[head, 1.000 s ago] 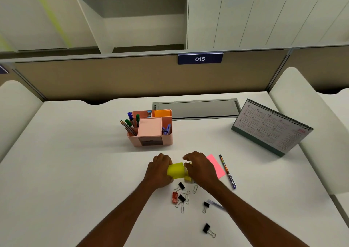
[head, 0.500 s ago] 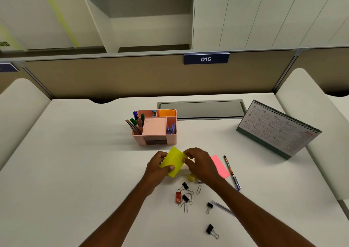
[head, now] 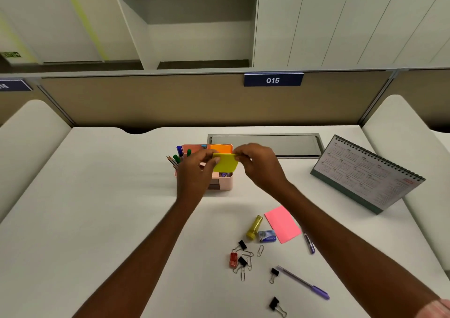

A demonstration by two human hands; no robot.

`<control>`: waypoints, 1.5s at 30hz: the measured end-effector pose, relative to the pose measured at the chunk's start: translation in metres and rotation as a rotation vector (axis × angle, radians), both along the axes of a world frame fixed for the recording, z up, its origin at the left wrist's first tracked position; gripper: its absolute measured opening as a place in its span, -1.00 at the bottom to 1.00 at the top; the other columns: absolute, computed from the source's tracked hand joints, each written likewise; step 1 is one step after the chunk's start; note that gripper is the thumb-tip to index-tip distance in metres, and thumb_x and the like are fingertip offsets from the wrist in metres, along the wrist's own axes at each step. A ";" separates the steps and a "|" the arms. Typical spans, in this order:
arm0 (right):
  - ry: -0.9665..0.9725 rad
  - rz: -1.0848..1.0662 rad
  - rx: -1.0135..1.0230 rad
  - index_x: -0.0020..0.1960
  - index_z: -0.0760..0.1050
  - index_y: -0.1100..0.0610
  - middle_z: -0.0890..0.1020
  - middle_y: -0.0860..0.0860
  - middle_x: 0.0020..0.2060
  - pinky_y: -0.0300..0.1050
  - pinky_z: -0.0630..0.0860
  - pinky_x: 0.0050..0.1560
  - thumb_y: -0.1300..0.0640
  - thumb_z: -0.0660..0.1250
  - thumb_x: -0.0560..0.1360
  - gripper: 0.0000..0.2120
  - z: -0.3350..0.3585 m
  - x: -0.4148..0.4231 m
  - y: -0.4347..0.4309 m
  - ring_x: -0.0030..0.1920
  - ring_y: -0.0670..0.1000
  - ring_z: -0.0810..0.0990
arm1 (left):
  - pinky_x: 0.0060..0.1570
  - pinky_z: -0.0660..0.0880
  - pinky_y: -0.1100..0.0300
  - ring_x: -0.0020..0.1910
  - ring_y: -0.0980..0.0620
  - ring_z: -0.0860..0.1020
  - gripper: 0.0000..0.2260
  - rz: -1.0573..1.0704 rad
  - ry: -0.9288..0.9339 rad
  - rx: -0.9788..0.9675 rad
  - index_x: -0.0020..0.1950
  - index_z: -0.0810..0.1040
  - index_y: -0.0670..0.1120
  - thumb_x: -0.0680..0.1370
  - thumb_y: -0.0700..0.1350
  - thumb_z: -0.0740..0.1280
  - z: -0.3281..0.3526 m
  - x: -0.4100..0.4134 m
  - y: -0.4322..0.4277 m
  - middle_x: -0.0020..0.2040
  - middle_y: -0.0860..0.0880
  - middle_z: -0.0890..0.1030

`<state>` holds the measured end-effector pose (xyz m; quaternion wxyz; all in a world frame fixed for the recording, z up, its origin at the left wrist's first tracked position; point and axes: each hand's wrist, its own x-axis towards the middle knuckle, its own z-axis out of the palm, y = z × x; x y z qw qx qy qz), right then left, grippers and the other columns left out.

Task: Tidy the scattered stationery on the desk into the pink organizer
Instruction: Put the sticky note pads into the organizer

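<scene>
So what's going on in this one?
A person is tidying a desk. The left hand and right hand pinch a yellow note pad by its two ends, just above the pink organizer, not yet dropped in. The organizer already holds pens and an orange pad. Left on the desk are a pink note pad, binder clips, paper clips and a purple pen.

Four binder clips [head: 274,302], two loose pens [head: 303,282]
</scene>
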<state>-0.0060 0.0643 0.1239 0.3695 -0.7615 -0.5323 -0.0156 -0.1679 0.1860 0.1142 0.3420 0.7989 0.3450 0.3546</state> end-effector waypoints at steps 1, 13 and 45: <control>-0.035 -0.011 0.008 0.12 0.69 0.11 0.74 0.03 -0.05 -0.04 0.61 -0.10 0.20 0.38 0.58 -0.84 0.005 0.003 0.007 -0.09 0.06 0.66 | -0.04 0.68 0.11 -0.03 0.05 0.69 -0.79 0.023 -0.016 0.064 0.19 0.71 -0.05 0.57 -0.06 0.51 0.005 0.004 0.007 0.03 -0.02 0.76; -0.194 -0.096 -0.041 0.10 0.72 0.10 0.72 0.05 -0.05 0.01 0.63 -0.15 0.19 0.38 0.59 -0.84 0.007 0.030 0.072 -0.02 0.08 0.64 | 0.04 0.64 0.06 0.02 -0.09 0.72 -0.76 0.069 0.171 0.406 0.20 0.73 -0.16 0.63 -0.05 0.41 0.001 0.044 0.063 0.11 -0.13 0.75; -0.061 -0.115 -0.254 0.00 0.60 0.12 0.71 0.07 -0.14 -0.19 0.36 -0.23 0.13 0.40 0.59 -0.94 -0.059 0.058 0.104 -0.17 0.05 0.62 | 0.05 0.62 0.03 0.04 -0.10 0.67 -0.73 0.049 0.595 0.292 0.29 0.68 -0.06 0.68 0.02 0.33 -0.037 0.079 0.086 0.18 -0.10 0.71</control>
